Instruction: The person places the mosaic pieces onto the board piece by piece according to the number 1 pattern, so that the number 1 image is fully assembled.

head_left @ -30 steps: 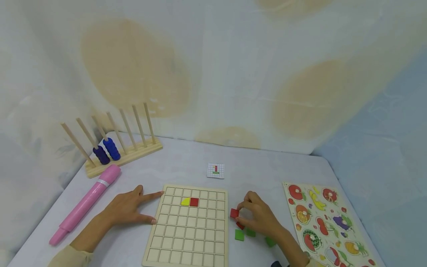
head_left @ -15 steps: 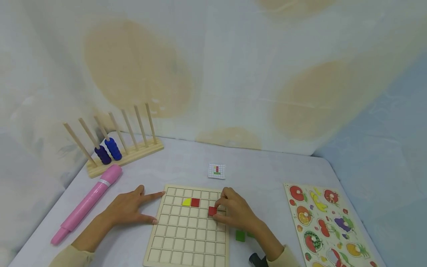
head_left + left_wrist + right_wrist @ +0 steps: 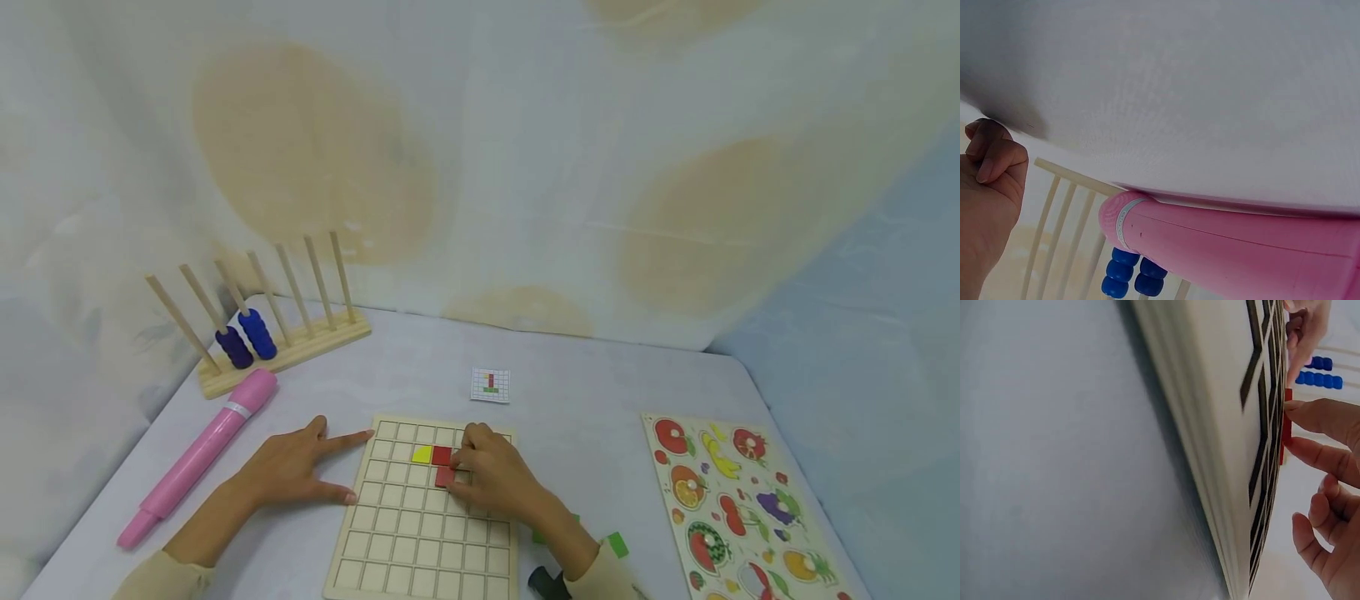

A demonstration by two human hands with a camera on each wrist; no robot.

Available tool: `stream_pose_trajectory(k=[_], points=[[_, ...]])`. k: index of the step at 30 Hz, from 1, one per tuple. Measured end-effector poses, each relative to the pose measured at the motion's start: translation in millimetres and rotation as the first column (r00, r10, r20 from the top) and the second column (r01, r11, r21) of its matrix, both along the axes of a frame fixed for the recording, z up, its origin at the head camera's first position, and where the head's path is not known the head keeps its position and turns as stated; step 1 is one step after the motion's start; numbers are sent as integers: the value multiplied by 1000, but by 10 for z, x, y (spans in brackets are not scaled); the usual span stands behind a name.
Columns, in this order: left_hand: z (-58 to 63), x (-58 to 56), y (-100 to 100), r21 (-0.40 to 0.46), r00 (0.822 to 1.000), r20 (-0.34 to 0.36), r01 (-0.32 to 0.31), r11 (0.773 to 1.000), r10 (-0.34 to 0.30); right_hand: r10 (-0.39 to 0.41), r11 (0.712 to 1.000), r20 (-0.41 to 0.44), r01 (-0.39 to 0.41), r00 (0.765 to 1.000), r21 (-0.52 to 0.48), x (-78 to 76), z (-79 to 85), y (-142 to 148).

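Observation:
On the white tabletop lies a square-celled wooden grid board [image 3: 327, 575]. A yellow piece [image 3: 422, 454] with one rounded side and a red square tile [image 3: 442, 456] sit side by side in its second row. My right hand [image 3: 491, 475] pinches another red square tile [image 3: 444, 477] by thumb and index finger, directly below the first red one. In the right wrist view, this held tile [image 3: 1287, 425] is close over the board's surface. My left hand [image 3: 288, 467] has index finger and thumb stretched out to the board's left edge; its other fingers fold under in the left wrist view.
Several green tiles [image 3: 617, 544] lie right of the board, partly behind my right forearm, near a black object [image 3: 547, 583]. A small pattern card [image 3: 491, 385] is beyond the board. Left stand a pink roller-shaped toy [image 3: 198, 462] and a peg rack [image 3: 322, 335]; right, a fruit puzzle [image 3: 738, 508].
My right hand has carried a red tile left from the loose pieces onto the board, beneath the placed red tile. My left hand has stayed at the board's edge.

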State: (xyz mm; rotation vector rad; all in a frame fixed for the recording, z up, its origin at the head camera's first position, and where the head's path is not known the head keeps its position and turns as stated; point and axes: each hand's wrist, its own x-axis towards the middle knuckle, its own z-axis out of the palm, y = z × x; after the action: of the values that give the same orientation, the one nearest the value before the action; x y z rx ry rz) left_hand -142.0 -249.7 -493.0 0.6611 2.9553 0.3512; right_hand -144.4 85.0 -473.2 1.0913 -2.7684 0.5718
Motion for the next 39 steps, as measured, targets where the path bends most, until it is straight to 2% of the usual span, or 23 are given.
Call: stream_pose_trajectory(k=[5,12,21,25,32,39], points=[[11,-9,18,-2,1000,10,-2,1000,2,-15,1000,-5,16,1000,25,7,-17,-29],[27,-20,29,0,1000,13,-3,1000,3,-19,1000,-21,20,1000,6,23,-14,-43],[31,-22,39,6,1000,19,-11,1000,11,-43,999,-3,43,999,33,64,-20,-51],[22,-17,37,8,1000,13,-6,1000,6,-56,998,27,56,998,12,82,19,59],[23,-8,21,9,1000,10,-6,1000,6,-129,991,65,131,989,-26,82,73,371],[15,-2,5,4,1000,6,-6,1000,6,-220,975,83,222,972,-7,138,27,693]])
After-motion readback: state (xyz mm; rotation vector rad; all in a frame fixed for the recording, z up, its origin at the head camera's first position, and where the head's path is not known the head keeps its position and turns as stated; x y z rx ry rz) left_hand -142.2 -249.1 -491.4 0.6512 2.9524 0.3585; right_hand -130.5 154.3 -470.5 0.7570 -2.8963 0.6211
